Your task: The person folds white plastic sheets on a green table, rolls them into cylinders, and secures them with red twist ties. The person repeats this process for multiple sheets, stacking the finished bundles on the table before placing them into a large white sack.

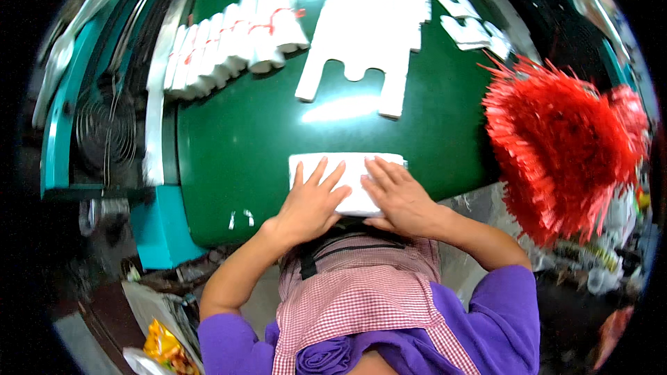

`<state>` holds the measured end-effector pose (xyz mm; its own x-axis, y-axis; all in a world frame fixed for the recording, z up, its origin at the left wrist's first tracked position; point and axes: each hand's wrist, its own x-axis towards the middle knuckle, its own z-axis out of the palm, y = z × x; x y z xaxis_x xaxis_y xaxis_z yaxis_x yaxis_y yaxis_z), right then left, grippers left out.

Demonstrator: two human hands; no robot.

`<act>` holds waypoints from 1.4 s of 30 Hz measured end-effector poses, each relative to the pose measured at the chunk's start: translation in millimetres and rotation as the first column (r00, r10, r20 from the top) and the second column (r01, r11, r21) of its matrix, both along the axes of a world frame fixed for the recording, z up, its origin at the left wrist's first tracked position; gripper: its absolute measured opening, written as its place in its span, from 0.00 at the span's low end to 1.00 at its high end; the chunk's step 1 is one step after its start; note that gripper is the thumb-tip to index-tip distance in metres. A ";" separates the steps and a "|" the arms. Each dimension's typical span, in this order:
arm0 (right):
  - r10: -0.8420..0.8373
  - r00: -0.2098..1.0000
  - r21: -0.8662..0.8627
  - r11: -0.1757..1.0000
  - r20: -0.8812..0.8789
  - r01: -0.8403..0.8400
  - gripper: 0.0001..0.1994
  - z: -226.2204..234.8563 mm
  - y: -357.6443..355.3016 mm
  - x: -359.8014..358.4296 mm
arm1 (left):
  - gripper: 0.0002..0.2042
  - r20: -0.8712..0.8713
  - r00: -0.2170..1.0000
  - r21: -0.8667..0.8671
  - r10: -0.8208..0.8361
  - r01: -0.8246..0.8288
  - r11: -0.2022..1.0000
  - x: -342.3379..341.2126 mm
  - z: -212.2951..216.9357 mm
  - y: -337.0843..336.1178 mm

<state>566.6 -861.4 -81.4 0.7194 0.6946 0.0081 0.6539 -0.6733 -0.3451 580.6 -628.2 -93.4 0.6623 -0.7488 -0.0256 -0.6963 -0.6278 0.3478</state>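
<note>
A folded stack of white plastic bags lies at the near edge of the green table. My left hand rests flat on its left part, fingers spread and pointing away from me. On the right part my right hand lies in the same way, its fingers stretched out. Neither hand grips anything. Farther off, a flat pile of white T-shirt-style bags lies with its two handles toward me.
Several rolled white bundles tied with red string stand in a row at the far left. A large bunch of red plastic strips hangs at the right edge. White offcuts lie far right. A teal machine frame borders the green table.
</note>
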 end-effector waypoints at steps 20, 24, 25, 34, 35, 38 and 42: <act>-0.112 0.554 0.272 -0.938 -0.825 0.216 0.11 -80.5 -178.0 247.4 | 0.19 -0.440 0.894 -0.214 0.090 -0.201 0.956 43.1 -9.3 -14.3; -0.468 0.408 0.598 -0.746 -0.784 0.293 0.08 -75.8 -142.5 250.1 | 0.14 -0.636 0.748 -0.356 0.191 -0.503 0.788 5.2 -12.4 5.8; -0.613 0.386 0.724 -0.604 -0.689 0.333 0.08 -71.4 -116.0 243.8 | 0.13 -0.738 0.638 -0.314 0.219 -0.613 0.725 3.3 -16.6 12.6; 0.300 0.761 0.207 0.953 -0.575 -0.219 0.09 -15.4 61.2 25.6 | 0.23 -0.926 0.314 -0.360 -0.209 -0.902 0.240 -4.0 -5.4 64.7; 0.266 0.758 0.181 0.964 -0.596 -0.196 0.08 -18.3 49.0 18.5 | 0.20 -0.909 0.334 -0.386 -0.249 -0.899 0.205 4.7 -3.9 69.9; 0.329 0.877 0.431 0.888 -0.351 -0.160 0.07 -4.3 18.8 8.4 | 0.16 -0.849 0.517 -0.416 0.114 -0.785 0.460 40.9 16.0 66.1; 0.446 0.770 0.767 0.636 -0.456 0.086 0.06 15.0 22.7 26.6 | 0.20 -0.652 0.735 -0.197 0.187 -0.402 0.894 52.7 5.4 32.1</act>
<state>593.2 -838.7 -66.3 0.6189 0.7573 0.2082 0.2270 0.0812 -0.9705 633.3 -596.0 -88.0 0.7735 -0.5565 -0.3033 -0.0697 -0.5503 0.8320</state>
